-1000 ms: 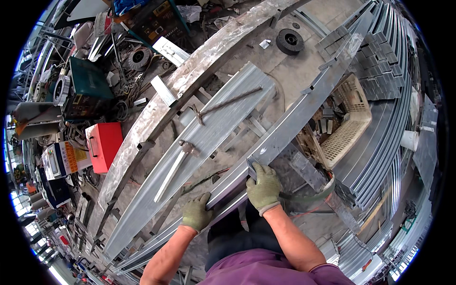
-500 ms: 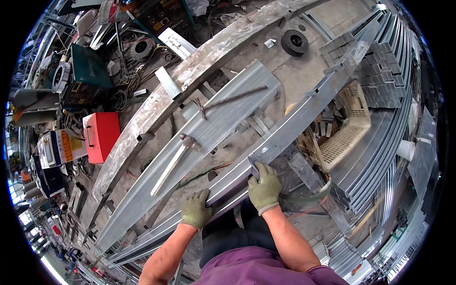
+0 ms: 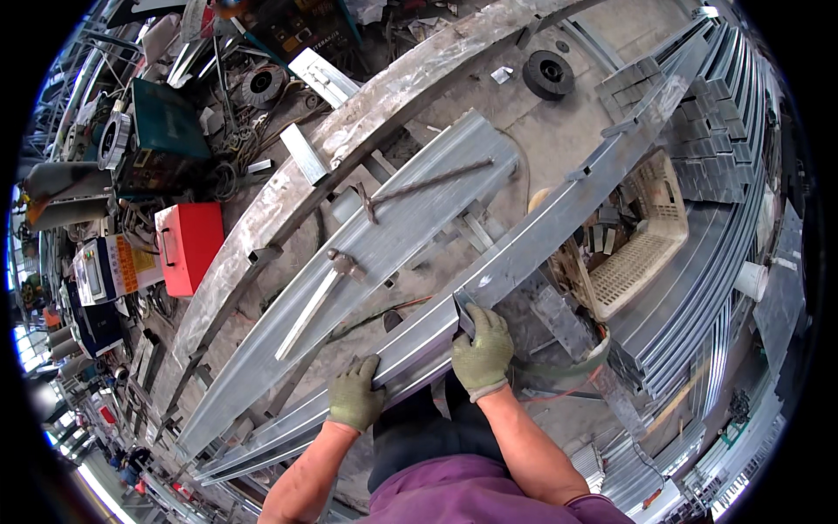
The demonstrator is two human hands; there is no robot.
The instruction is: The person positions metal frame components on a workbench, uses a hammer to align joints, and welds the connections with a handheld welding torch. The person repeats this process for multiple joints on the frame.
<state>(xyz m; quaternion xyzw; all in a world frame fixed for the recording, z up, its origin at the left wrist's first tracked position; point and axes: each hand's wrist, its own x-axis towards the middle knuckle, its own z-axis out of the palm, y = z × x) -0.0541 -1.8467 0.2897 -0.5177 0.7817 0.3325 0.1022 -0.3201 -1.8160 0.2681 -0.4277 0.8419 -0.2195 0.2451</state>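
Both-handed, fingers (image 3: 476,325) around steel channel (image 3: 524,249).

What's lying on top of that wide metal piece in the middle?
On the wide metal channel lie a long rusty rod, a hammer and a pale flat strip. What lies underneath the channel is covered.

A long, pale grey galvanised steel channel (image 3: 524,253), dull and scuffed, was laid flat and slantwise, gripped along its near edge by the gloved left hand (image 3: 355,397) and just beside it the gloved right hand (image 3: 481,354).
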